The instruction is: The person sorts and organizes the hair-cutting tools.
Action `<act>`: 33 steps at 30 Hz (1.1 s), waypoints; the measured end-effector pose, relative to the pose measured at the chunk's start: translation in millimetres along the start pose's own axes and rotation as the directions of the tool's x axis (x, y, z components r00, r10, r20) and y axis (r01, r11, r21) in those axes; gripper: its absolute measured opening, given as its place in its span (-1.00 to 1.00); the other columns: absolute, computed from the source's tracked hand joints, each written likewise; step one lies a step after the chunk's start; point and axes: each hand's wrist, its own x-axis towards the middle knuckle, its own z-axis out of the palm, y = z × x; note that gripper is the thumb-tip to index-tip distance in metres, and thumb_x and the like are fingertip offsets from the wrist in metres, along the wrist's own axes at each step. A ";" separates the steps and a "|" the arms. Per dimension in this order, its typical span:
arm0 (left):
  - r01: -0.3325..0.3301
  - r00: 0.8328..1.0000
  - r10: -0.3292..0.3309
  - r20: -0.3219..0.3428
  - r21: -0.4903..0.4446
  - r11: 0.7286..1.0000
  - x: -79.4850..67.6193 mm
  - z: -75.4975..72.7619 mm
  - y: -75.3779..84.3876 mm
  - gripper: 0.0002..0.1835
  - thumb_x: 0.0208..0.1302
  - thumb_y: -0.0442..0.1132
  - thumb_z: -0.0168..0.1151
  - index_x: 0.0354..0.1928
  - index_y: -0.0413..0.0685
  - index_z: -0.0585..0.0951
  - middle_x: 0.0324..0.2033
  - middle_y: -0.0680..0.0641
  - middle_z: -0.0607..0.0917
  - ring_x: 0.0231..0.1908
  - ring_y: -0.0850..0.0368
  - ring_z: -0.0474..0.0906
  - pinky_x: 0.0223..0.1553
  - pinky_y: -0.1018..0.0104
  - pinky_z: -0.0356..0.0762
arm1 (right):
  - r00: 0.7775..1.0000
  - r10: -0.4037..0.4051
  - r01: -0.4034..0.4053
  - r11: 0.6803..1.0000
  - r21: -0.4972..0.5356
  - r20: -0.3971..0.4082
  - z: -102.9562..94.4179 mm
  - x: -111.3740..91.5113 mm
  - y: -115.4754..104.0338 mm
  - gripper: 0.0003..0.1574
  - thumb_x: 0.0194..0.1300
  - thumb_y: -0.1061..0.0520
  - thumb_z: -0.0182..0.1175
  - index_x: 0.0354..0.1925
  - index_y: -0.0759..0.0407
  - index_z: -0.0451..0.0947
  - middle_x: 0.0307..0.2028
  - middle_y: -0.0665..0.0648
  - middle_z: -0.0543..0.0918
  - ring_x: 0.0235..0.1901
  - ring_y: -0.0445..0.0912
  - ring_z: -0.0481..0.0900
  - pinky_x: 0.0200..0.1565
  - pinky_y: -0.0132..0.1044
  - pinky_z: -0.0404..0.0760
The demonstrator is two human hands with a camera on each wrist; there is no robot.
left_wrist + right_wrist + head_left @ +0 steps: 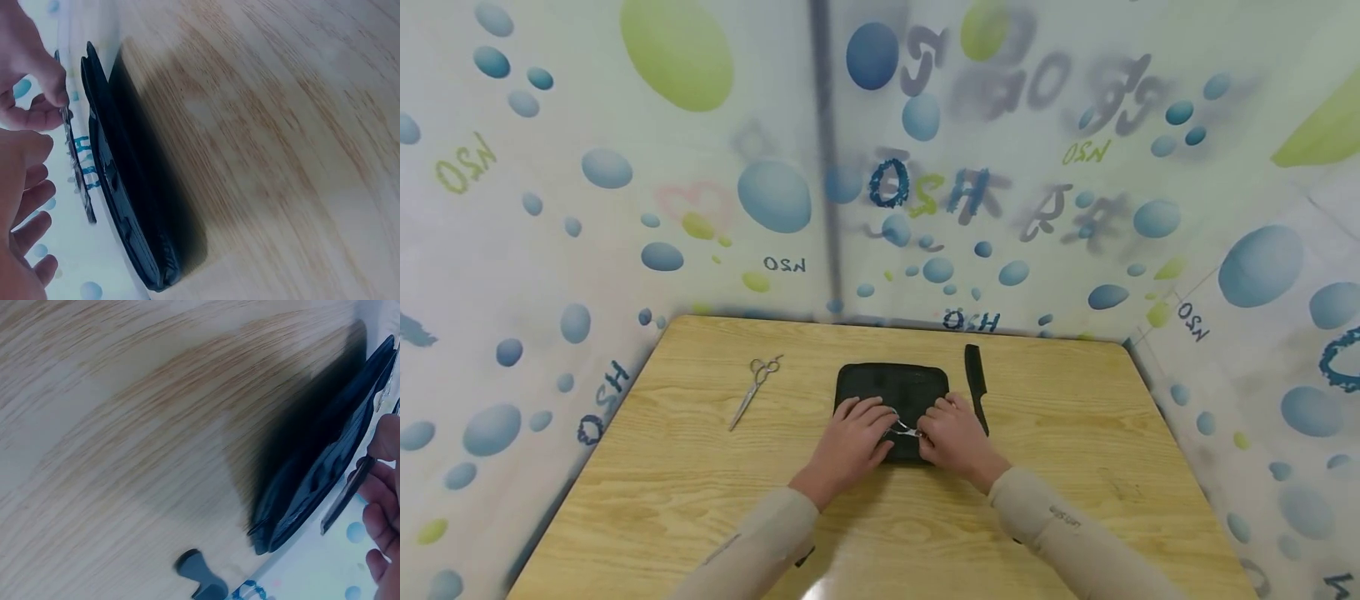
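A black case [891, 383] lies flat on the table, with pockets or loops along its inner face in the wrist views. Over it, my right hand [953, 435] pinches a pair of silver scissors [906, 430] between thumb and fingers. The blade end [344, 501] sticks out past the right fingers in the right wrist view, and the finger rings point toward my left hand [852, 435]. That left hand hovers over the case's left side, its fingers loosely bent and apart from the scissors in the left wrist view.
A second pair of scissors [754, 390] lies on the table to the left of the case. Just right of the case lies a black comb [975, 375], close to my right hand. Behind the wooden table [1045, 500] stands a patterned wall [1037, 183].
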 end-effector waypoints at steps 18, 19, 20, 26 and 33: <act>-0.049 0.999 0.048 0.019 0.082 0.995 1.3 14.6 1.1 -0.84 0.22 0.04 0.34 -0.20 0.24 0.72 -0.22 0.21 0.72 0.09 0.18 0.54 0.30 0.07 0.36 | 0.992 -0.128 0.128 0.992 0.008 -0.004 -6.2 5.3 -13.6 -0.88 0.10 0.01 0.29 -0.54 -0.09 0.62 -0.57 -0.12 0.59 -0.45 -0.14 0.43 -0.02 -0.17 0.41; -0.050 0.999 0.048 0.022 0.087 0.995 1.4 14.4 1.2 -0.85 0.22 0.04 0.34 -0.22 0.26 0.73 -0.24 0.21 0.73 0.07 0.19 0.54 0.30 0.08 0.36 | 0.992 -0.128 0.128 0.992 0.009 0.005 -6.1 5.1 -13.9 -0.88 0.11 0.01 0.29 -0.54 -0.10 0.62 -0.57 -0.13 0.59 -0.45 -0.15 0.43 -0.02 -0.17 0.41; -0.051 0.998 0.048 0.028 0.090 0.995 1.5 14.1 1.4 -0.86 0.22 0.04 0.34 -0.23 0.27 0.73 -0.25 0.22 0.73 0.06 0.20 0.54 0.30 0.09 0.36 | 0.992 -0.127 0.127 0.992 0.011 0.014 -5.7 4.8 -14.2 -0.88 0.11 0.00 0.28 -0.54 -0.10 0.63 -0.56 -0.13 0.60 -0.44 -0.15 0.43 -0.01 -0.17 0.41; -0.046 0.997 0.041 0.059 0.103 0.994 1.4 11.4 2.3 -0.87 0.24 0.04 0.32 -0.24 0.28 0.74 -0.26 0.24 0.74 0.02 0.21 0.54 0.29 0.10 0.35 | 0.991 -0.132 0.131 0.991 0.017 0.029 -2.4 3.3 -15.1 -0.87 0.16 -0.01 0.25 -0.49 -0.10 0.65 -0.53 -0.11 0.62 -0.42 -0.14 0.46 0.00 -0.17 0.44; -0.016 0.997 0.010 0.072 0.082 0.996 2.6 11.4 1.2 -0.85 0.21 0.06 0.34 -0.26 0.26 0.74 -0.27 0.22 0.75 -0.01 0.21 0.54 0.27 0.10 0.34 | 0.992 -0.125 0.125 0.991 0.045 -0.001 -1.9 2.5 -14.4 -0.92 0.20 -0.01 0.28 -0.38 -0.11 0.70 -0.43 -0.12 0.68 -0.34 -0.15 0.53 0.03 -0.17 0.47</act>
